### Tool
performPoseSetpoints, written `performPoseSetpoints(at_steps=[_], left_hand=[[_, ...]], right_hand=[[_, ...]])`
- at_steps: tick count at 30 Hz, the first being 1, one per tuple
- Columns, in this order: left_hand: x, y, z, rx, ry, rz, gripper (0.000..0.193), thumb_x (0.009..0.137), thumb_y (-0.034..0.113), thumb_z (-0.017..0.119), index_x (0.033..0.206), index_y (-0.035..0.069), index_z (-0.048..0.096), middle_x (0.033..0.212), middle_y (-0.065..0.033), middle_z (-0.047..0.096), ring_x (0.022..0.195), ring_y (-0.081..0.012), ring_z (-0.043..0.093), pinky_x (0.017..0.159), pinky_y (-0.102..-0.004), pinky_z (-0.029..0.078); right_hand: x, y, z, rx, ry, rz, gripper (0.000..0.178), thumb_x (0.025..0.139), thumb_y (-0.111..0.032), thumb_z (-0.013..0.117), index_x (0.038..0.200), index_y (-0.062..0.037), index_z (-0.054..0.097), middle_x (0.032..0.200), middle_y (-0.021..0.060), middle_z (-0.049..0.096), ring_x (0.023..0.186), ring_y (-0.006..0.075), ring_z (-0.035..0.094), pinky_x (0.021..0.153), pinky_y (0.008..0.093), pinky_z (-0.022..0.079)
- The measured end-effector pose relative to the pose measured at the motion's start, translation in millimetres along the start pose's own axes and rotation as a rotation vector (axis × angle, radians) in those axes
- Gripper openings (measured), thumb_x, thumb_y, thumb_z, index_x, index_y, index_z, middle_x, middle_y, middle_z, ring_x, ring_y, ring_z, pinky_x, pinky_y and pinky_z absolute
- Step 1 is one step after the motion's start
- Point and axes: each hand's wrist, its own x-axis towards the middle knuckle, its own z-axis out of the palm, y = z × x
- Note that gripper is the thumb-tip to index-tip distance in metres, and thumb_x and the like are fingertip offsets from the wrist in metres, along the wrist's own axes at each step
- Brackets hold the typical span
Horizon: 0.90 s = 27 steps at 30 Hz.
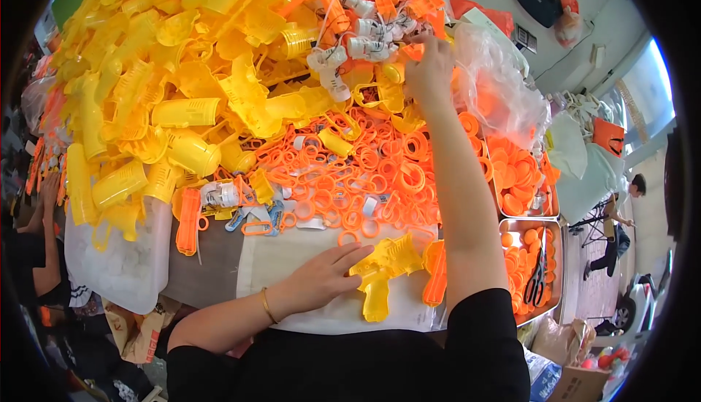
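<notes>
My left hand [325, 274] rests flat on the white table sheet [292, 256], fingertips touching a yellow plastic toy-gun half shell [383, 270] that lies in front of me. My right hand [429, 73] reaches far out over a heap of orange plastic rings [365, 168], its fingers curled into a pile of small white motor parts with wires [365, 33] and orange pieces. Whether it grips one of them is hidden by the fingers. An orange barrel piece [435, 274] lies beside the yellow shell.
A big heap of yellow toy-gun shells [161, 73] fills the left and back. Metal trays of orange caps [522, 256] with black scissors [537, 278] stand at right, a clear plastic bag [496, 81] behind them. A white bin [117, 263] sits at left. Another person stands far right [621, 219].
</notes>
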Motion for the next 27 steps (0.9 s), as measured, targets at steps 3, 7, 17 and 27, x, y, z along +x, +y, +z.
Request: performPoseSetpoints(at_steps=[3,7,17,27], left_hand=[[13,-13,5,-0.024,-0.009,0.079,0.019,0.074,0.009,0.064,0.092,0.009,0.058,0.137,-0.0168,0.043,0.122,-0.0361,0.045,0.098,-0.0422,0.043],[30,-17,-15,-0.221,-0.053,-0.256,0.023,0.077,0.005,0.062,0.099,0.01,0.061,0.137,-0.0162,0.044,0.12,-0.035,0.047,0.097,-0.0416,0.044],[161,-77,-46,-1.454,0.54,-0.57,0.042,0.094,0.024,0.052,0.129,0.005,0.038,0.116,-0.0078,0.05,0.101,-0.0206,0.056,0.083,-0.0376,0.051],[110,-80,-47,-2.018,0.211,-0.598,0.029,0.092,0.036,0.054,0.098,0.007,0.055,0.086,-0.0088,0.06,0.085,-0.0226,0.062,0.073,-0.0335,0.052]], right_hand=[[5,20,-5,-0.252,-0.298,0.167,0.045,0.075,-0.013,0.068,0.118,-0.0079,0.054,0.117,0.0191,0.055,0.106,0.0342,0.053,0.091,0.044,0.043],[-1,31,-23,0.043,-0.195,0.182,0.045,0.079,-0.018,0.07,0.118,-0.0052,0.053,0.101,0.0138,0.063,0.089,0.0246,0.061,0.08,0.0366,0.048],[-5,-34,-119,0.551,-0.393,0.429,0.039,0.085,-0.025,0.064,0.116,-0.0024,0.056,0.088,0.0051,0.064,0.076,0.0114,0.06,0.068,0.0257,0.048],[-121,-78,-202,0.605,-0.703,0.509,0.041,0.084,-0.002,0.054,0.125,-0.007,0.051,0.083,-0.0006,0.056,0.067,0.0012,0.05,0.059,0.017,0.039]])
